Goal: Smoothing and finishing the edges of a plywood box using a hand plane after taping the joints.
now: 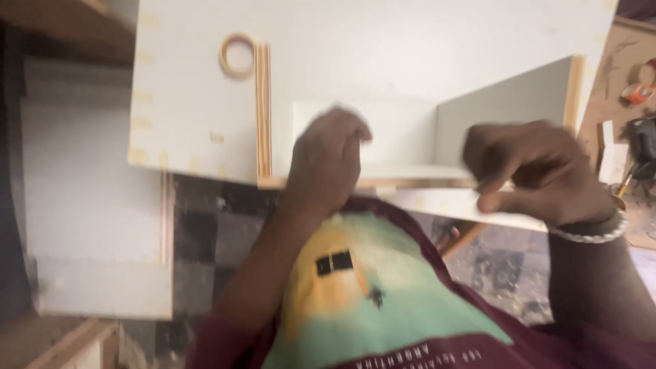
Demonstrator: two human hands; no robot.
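The picture is blurry, so small things are hard to make out. A person looks down over their own shirt (383, 301) at a big white board (383, 48) that fills the top of the view, from about 10 o'clock round to 2 o'clock.

The left hand (326, 162) sits near the middle of the view. Its fingers are curled together over the near edge of the white board, close to a small white piece (403, 130) that stands up on it. It looks like it is pressing or gripping that edge, but I cannot tell how tight.

The right hand (529, 171) is at about 3 o'clock. Its fingers are bent and closed on the edge of a thin white strip (444, 202) that runs under both hands. A pale bracelet (593, 232) goes round that wrist. Just above this hand a grey panel (506, 109) leans up at a slant.

At 11 o'clock a round hole with a wood-coloured rim (237, 56) is cut in the board, and a striped wood edge (263, 109) runs down beside it.

To do this well (my guess only), both hands should hold firm and level, keep the edges lined up, and keep fingers out of the joints.

A dusty floor (219, 225) shows below the board.
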